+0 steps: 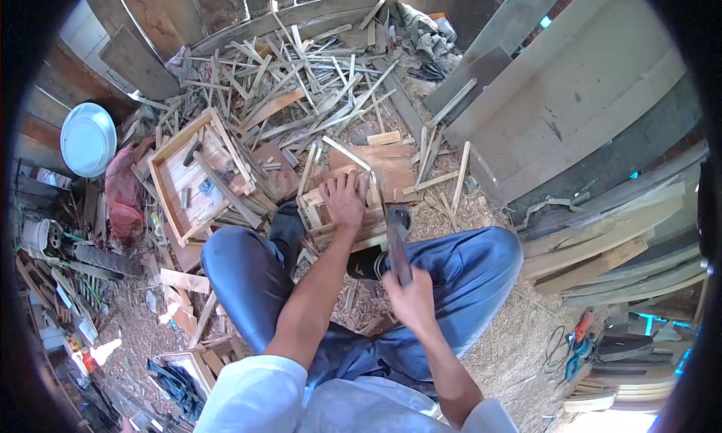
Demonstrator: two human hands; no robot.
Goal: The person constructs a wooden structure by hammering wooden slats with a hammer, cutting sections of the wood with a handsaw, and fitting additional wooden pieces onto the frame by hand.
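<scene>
My right hand point(411, 296) is closed around the dark wooden handle of a long tool point(396, 241). Its narrow metal end runs up beside my left hand; whether this is a blade cannot be made out. With fingers bent over it, my left hand point(344, 200) grips a small piece of wood point(363, 183) on top of a low wooden frame point(320, 216) between my feet. The palm hides part of that wood. Just beyond lies a flat reddish-brown board point(391, 168), with a pale stick point(347, 153) slanting over it.
A shallow wooden box point(156, 174) with a hammer-like tool and bits inside sits at left. Scrap sticks point(331, 95) pile up ahead. Large boards point(564, 95) lean at right, above curved planks point(602, 237). A pale blue basin point(88, 140) stands far left; a power tool point(579, 346) lies right.
</scene>
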